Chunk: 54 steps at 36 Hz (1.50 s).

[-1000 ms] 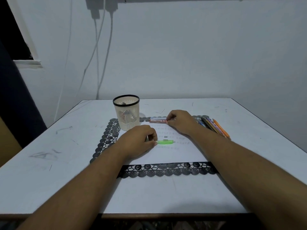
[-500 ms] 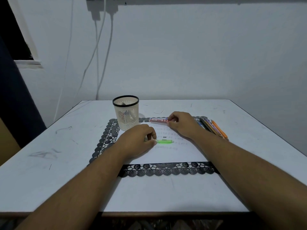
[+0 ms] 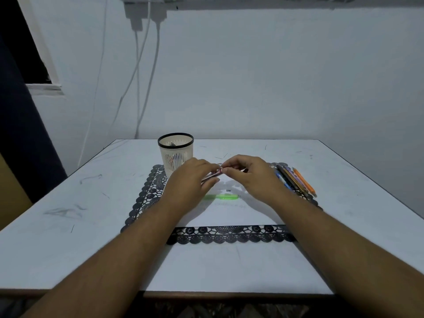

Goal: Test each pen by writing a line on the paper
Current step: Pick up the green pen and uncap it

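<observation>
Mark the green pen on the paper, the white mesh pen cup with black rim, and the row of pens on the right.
green pen (image 3: 221, 197), head view, mid-barrel.
white mesh pen cup (image 3: 181, 158), head view, front wall.
row of pens (image 3: 296, 180), head view, middle of the bundle.

No text can be read; faint scribbled lines on the paper (image 3: 231, 216) are too small to make out.

Two hands (image 3: 192, 180), one paper (image 3: 229, 214)

Both forearms bare to the frame's edge; left hand (image 3: 191, 180) and right hand (image 3: 249, 176) ungloved.
</observation>
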Tool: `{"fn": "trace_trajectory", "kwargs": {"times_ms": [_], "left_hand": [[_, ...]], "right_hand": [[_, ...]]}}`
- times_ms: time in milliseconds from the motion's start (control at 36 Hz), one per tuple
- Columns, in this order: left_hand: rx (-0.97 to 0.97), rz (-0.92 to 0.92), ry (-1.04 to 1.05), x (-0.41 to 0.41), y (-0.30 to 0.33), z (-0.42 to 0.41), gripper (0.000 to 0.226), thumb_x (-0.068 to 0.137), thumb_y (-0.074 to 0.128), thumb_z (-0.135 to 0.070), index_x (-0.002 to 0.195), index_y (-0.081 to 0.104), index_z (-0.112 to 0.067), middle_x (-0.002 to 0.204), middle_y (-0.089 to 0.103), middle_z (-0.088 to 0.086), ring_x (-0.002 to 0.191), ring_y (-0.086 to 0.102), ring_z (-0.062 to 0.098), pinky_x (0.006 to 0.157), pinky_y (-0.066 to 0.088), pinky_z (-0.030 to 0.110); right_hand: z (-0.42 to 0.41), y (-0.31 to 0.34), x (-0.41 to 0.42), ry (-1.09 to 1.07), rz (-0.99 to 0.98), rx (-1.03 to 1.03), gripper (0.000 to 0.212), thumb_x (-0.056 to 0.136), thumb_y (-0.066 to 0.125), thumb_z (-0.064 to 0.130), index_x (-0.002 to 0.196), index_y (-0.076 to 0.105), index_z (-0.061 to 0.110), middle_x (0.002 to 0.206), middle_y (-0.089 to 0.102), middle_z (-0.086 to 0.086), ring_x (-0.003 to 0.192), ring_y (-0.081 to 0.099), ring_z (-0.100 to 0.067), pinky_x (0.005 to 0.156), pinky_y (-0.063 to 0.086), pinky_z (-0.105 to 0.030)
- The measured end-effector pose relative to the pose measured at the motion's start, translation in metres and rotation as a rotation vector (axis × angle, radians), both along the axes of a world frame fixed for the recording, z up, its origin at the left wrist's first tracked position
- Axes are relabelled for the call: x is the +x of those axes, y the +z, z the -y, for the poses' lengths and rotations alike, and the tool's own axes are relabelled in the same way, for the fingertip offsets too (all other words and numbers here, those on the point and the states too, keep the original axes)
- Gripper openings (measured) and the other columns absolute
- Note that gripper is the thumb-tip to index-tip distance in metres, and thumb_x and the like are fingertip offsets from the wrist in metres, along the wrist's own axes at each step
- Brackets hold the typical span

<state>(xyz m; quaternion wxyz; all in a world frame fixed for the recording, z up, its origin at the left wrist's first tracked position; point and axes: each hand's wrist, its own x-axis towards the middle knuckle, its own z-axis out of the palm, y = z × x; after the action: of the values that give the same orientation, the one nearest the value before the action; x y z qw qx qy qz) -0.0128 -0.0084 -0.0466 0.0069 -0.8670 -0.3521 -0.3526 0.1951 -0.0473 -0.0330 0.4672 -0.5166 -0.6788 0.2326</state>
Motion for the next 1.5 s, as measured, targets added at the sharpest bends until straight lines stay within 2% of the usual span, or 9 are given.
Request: {"fn": "trace_trajectory", "kwargs": {"times_ms": [56, 222, 444, 611, 833, 1000, 1111, 1194, 1500], "left_hand": [[-0.068, 0.06, -0.035, -0.001, 0.001, 0.001, 0.025, 0.096, 0.07, -0.032, 0.12, 0.073, -0.025, 0.104, 0.071, -0.01, 0.082, 0.052, 0.0, 0.079, 0.048, 0.028], [-0.22, 0.249, -0.112, -0.002, 0.004, 0.004, 0.018, 0.093, 0.075, -0.026, 0.111, 0.076, -0.025, 0.096, 0.071, -0.014, 0.072, 0.057, 0.007, 0.065, 0.043, 0.015], [-0.274, 0.303, -0.137, -0.003, 0.003, 0.004, 0.021, 0.087, 0.081, -0.026, 0.107, 0.077, -0.029, 0.092, 0.072, -0.015, 0.074, 0.056, 0.005, 0.065, 0.043, 0.017], [-0.152, 0.273, -0.065, -0.002, 0.007, 0.009, 0.019, 0.09, 0.078, -0.025, 0.109, 0.077, -0.025, 0.09, 0.065, -0.021, 0.086, 0.052, -0.002, 0.072, 0.033, 0.007], [-0.01, 0.203, -0.009, -0.004, 0.006, 0.003, 0.025, 0.089, 0.079, -0.029, 0.113, 0.074, -0.021, 0.101, 0.067, -0.011, 0.097, 0.053, 0.009, 0.083, 0.039, 0.021], [-0.216, 0.508, -0.172, -0.003, 0.012, 0.016, 0.037, 0.083, 0.085, -0.016, 0.114, 0.066, -0.022, 0.095, 0.07, -0.006, 0.088, 0.067, 0.012, 0.077, 0.053, 0.025], [-0.353, 0.689, -0.283, 0.002, 0.014, 0.02, 0.032, 0.084, 0.084, -0.008, 0.107, 0.064, -0.016, 0.095, 0.072, 0.004, 0.086, 0.066, 0.034, 0.079, 0.055, 0.049], [-0.354, 0.661, -0.283, 0.003, 0.013, 0.019, 0.018, 0.088, 0.08, -0.009, 0.101, 0.069, -0.015, 0.096, 0.074, 0.001, 0.085, 0.069, 0.031, 0.079, 0.055, 0.06], [-0.287, 0.643, -0.274, 0.006, 0.015, 0.021, 0.029, 0.092, 0.075, -0.006, 0.114, 0.065, -0.021, 0.102, 0.071, -0.002, 0.09, 0.07, 0.021, 0.08, 0.058, 0.042]], "right_hand": [[0.002, 0.0, -0.004, 0.007, 0.0, 0.005, 0.007, 0.097, 0.074, 0.027, 0.101, 0.079, 0.025, 0.092, 0.077, 0.011, 0.084, 0.066, 0.0, 0.075, 0.048, -0.019], [0.008, 0.0, -0.008, 0.002, -0.117, -0.001, 0.014, 0.096, 0.075, 0.03, 0.109, 0.078, 0.026, 0.095, 0.078, 0.012, 0.094, 0.07, -0.006, 0.092, 0.054, -0.037], [0.011, 0.001, -0.012, -0.017, -0.093, 0.09, 0.021, 0.105, 0.06, 0.022, 0.1, 0.079, 0.015, 0.088, 0.077, 0.007, 0.083, 0.067, 0.002, 0.074, 0.046, -0.011], [0.016, 0.005, -0.018, -0.016, -0.258, 0.042, 0.018, 0.103, 0.065, 0.023, 0.097, 0.08, 0.015, 0.084, 0.077, 0.008, 0.074, 0.064, 0.004, 0.068, 0.047, -0.014], [0.012, 0.004, -0.02, -0.031, -0.586, -0.304, 0.011, 0.095, 0.073, 0.009, 0.1, 0.076, 0.0, 0.086, 0.077, -0.014, 0.067, 0.061, -0.016, 0.055, 0.047, -0.024], [0.009, 0.006, -0.021, 0.094, -0.891, -0.569, 0.006, 0.096, 0.068, 0.007, 0.1, 0.069, 0.002, 0.081, 0.075, -0.011, 0.062, 0.059, -0.013, 0.048, 0.044, -0.018], [0.006, 0.004, -0.023, 0.153, -1.021, -0.702, 0.008, 0.09, 0.07, 0.011, 0.094, 0.072, 0.005, 0.082, 0.073, -0.007, 0.056, 0.061, -0.01, 0.044, 0.041, -0.013], [0.004, 0.002, -0.024, 0.195, -1.078, -0.736, 0.018, 0.079, 0.073, 0.013, 0.096, 0.073, 0.005, 0.082, 0.073, -0.005, 0.057, 0.06, -0.01, 0.045, 0.041, -0.013], [0.003, 0.0, -0.026, 0.272, -1.118, -0.748, 0.017, 0.081, 0.071, 0.011, 0.093, 0.08, 0.003, 0.097, 0.076, -0.012, 0.062, 0.061, -0.011, 0.046, 0.047, -0.014]]}}
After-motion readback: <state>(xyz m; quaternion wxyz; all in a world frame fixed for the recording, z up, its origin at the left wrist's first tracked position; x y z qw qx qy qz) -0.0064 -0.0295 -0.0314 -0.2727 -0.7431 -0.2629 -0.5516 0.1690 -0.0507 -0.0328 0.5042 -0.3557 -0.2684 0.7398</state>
